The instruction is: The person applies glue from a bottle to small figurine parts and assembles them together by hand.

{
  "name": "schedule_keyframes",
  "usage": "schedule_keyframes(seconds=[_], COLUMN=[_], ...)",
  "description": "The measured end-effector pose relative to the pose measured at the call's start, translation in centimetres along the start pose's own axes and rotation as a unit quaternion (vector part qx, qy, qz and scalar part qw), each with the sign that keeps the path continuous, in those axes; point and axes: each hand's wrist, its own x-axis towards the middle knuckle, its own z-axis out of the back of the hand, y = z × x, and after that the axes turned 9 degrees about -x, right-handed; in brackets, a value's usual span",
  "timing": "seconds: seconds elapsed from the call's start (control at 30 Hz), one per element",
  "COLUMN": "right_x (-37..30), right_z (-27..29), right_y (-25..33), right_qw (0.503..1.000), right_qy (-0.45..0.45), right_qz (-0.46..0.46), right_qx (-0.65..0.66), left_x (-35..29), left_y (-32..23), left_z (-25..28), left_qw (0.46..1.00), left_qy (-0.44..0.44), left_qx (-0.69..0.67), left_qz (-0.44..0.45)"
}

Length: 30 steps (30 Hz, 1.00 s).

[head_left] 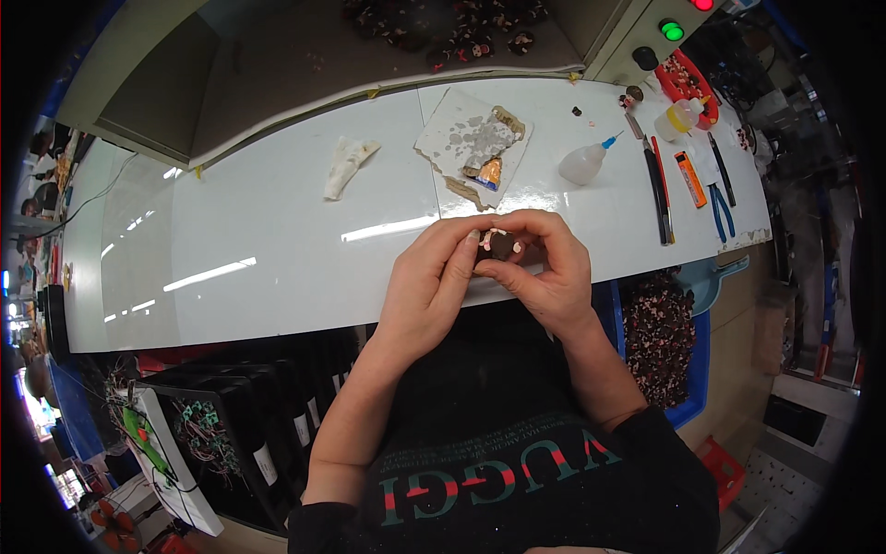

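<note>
A small dark brown and pink figurine is pinched between my two hands, just above the front edge of the white table. My left hand grips its left side, with the thumb pressed along it. My right hand closes round the other side, thumb below and fingers above. Much of the figurine is hidden by my fingers. Beyond my hands lies a stained white sheet with an orange and blue tube on it. A crumpled whitish cloth or paper lies to the left.
A squeeze bottle with a blue tip stands right of the sheet. Farther right lie an orange cutter, blue pliers and slim tools. A red basket holds small parts. Below the table, a blue bin contains many brown-and-pink pieces. A booth stands behind.
</note>
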Motion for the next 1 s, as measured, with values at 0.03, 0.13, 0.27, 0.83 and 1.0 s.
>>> schedule_keyframes(seconds=[0.03, 0.13, 0.27, 0.83, 1.0], right_x=[0.0, 0.0, -0.5, 1.3, 2.0], right_z=[0.2, 2.0, 8.9, 13.7, 14.0], right_y=[0.1, 1.8, 4.8, 9.3, 8.8], right_qw=[1.000, 0.999, 0.986, 0.955, 0.951], right_qy=[0.005, 0.038, 0.068, 0.181, 0.246], right_qz=[-0.012, -0.025, -0.112, -0.111, -0.120], right_qx=[0.011, -0.029, -0.102, -0.209, -0.142], left_x=[0.0, -0.4, -0.6, 27.3, 28.7], left_y=[-0.2, -1.2, -3.7, -4.0, -3.5], left_z=[-0.1, -0.6, 1.2, 7.7, 4.5], left_qw=[1.000, 1.000, 0.998, 0.793, 0.759], left_qy=[0.002, -0.004, 0.035, -0.173, -0.200], left_qx=[0.003, -0.009, -0.025, 0.513, 0.599], left_qz=[0.002, 0.021, 0.051, -0.279, -0.157])
